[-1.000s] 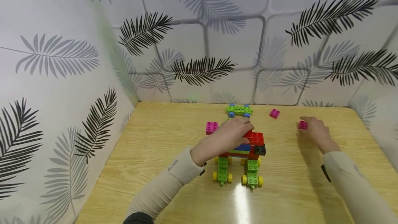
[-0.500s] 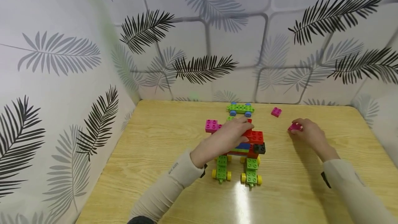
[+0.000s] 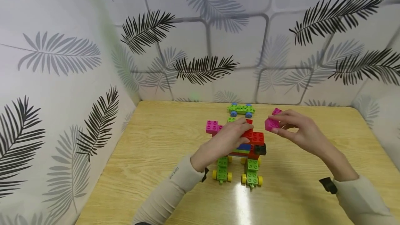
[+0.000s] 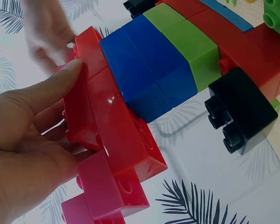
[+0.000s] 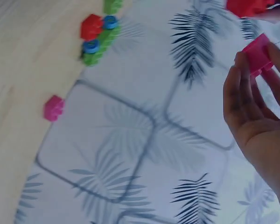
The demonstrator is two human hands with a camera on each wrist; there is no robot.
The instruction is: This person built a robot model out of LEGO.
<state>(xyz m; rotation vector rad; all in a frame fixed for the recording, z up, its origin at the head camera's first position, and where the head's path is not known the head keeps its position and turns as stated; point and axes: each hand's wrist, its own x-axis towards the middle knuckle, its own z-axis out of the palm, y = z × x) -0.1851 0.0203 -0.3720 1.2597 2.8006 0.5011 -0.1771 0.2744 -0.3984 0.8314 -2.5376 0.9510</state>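
A model of stacked toy building bricks stands on the table, its red bricks (image 3: pixel 258 137) on top and blue bricks (image 4: pixel 149 60) beneath them. Two green wheeled bases (image 3: pixel 222 169) with yellow wheels carry it. My left hand (image 3: pixel 222 139) grips the red top bricks with thumb and fingers, as the left wrist view shows closely. Pink bricks (image 3: pixel 212 126) jut from the model's left end, and a black brick (image 4: pixel 245 107) sticks out lower down. Just right of the model, my right hand (image 3: pixel 304 133) pinches a loose pink brick (image 5: pixel 257 53) between thumb and fingertips, raised off the table.
Behind the model sits a green wheeled base (image 3: pixel 241 108) with blue wheels. Another pink brick (image 3: pixel 277 110) lies near the back edge, partly hidden by the right hand. A feather-patterned wall (image 3: pixel 206 44) borders the wooden table (image 3: pixel 150 134) behind and at the left.
My right hand has picked up the pink brick from the right of the table and carried it left, close to the model. The left hand keeps its hold on the red bricks.
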